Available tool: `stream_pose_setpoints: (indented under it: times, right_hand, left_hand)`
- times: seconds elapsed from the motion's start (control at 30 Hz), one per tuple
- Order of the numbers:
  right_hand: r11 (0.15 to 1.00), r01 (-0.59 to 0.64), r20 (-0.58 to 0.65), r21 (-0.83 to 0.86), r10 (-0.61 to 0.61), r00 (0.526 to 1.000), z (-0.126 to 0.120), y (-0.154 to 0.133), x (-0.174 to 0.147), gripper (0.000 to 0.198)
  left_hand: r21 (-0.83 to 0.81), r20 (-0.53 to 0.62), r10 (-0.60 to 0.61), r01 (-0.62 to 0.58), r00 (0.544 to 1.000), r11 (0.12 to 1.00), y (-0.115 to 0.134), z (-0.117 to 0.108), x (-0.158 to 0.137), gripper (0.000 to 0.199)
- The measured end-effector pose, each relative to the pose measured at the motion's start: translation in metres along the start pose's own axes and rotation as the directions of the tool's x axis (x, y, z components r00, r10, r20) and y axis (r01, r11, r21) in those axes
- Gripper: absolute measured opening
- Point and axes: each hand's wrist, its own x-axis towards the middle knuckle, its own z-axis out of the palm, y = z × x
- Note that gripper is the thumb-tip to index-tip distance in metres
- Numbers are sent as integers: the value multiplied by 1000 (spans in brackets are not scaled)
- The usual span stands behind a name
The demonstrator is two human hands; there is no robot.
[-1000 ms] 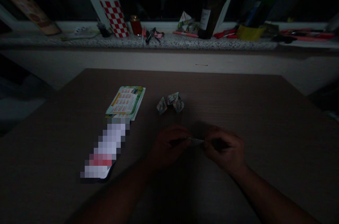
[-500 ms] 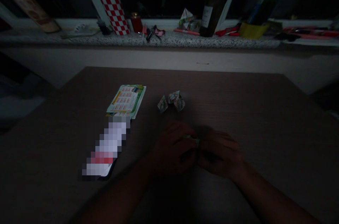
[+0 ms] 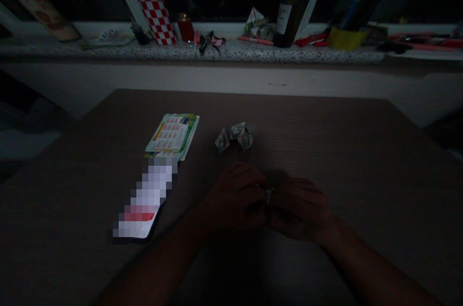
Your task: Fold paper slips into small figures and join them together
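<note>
My left hand (image 3: 238, 197) and my right hand (image 3: 300, 207) meet over the front middle of the table, fingers curled and closed. Between their fingertips they pinch a small piece of folded paper (image 3: 269, 194). Only a pale sliver of it shows; the fingers hide the rest, and the light is dim. Just beyond my left hand, small folded paper pieces (image 3: 245, 138) with a printed pattern stand grouped together, and a similar folded paper piece (image 3: 222, 140) sits at their left.
Left of my hands lie a stack of printed calendar cards (image 3: 170, 133) and a lit phone (image 3: 148, 205) with a blurred screen, on the wooden table (image 3: 325, 132). Behind, a speckled stone windowsill (image 3: 231, 57) carries a red-checked bottle (image 3: 158, 19), a dark bottle (image 3: 287, 21) and a yellow container (image 3: 347, 38).
Both hands stay together in nearly the same place, with the fingers shifting slightly around the paper. The whole view has moved a little. The pieces on the table lie as before.
</note>
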Motion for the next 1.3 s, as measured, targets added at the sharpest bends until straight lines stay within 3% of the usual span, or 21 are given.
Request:
stream_pose_setpoints:
  times: [0.2, 0.43, 0.57, 0.77, 1.1, 1.3]
  right_hand:
    - [1000, -24, -71, -2, 24, 997, -11, -6, 11, 18]
    - [985, -148, -156, -92, 132, 979, -21, -3, 7, 15]
    - [996, -85, -84, -27, 83, 993, -12, 0, 6, 17]
    - [997, -75, -35, -1, 75, 997, -5, -2, 8, 15]
    - [979, -206, -74, 2, 205, 976, -7, -3, 9, 15]
    - [968, -252, -73, 10, 252, 965, -9, 6, 4, 14]
  left_hand:
    - [17, -17, -57, 57, 998, 998, -7, -8, -1, 6]
    - [48, -76, -155, 159, 985, 986, -14, -21, -7, 7]
    - [34, -44, -111, 112, 993, 993, -1, -16, -3, 19]
    - [15, -1, -10, 10, 1000, 1000, 6, -1, -1, 6]
    - [-101, -181, -119, 102, 976, 990, 15, 2, -1, 9]
    - [-103, -236, -208, 188, 949, 977, 14, -12, -1, 8]
